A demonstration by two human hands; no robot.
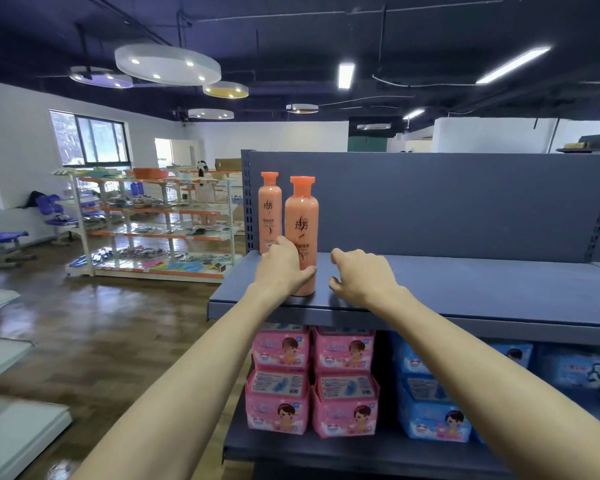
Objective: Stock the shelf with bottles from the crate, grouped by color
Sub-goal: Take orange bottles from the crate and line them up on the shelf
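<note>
While the left hand (283,263) grips the front bottle (302,233) low on the shelf (465,285), the right hand (361,273) hovers empty, fingers loosely curled; rigid, smooth plastic, prob. slippery w/ a top-heavy lean, so hold mid-body.

glossy plastic bottles (301,233); matt metal shelf (465,285)

White walls (21,140), wood floor (84,323), round ceiling lamps (167,64), window (90,136)

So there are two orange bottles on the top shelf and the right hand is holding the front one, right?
Not quite: the head view shows the left hand holding the front orange bottle. The right hand holds nothing. Both orange bottles are on the top shelf.
</note>
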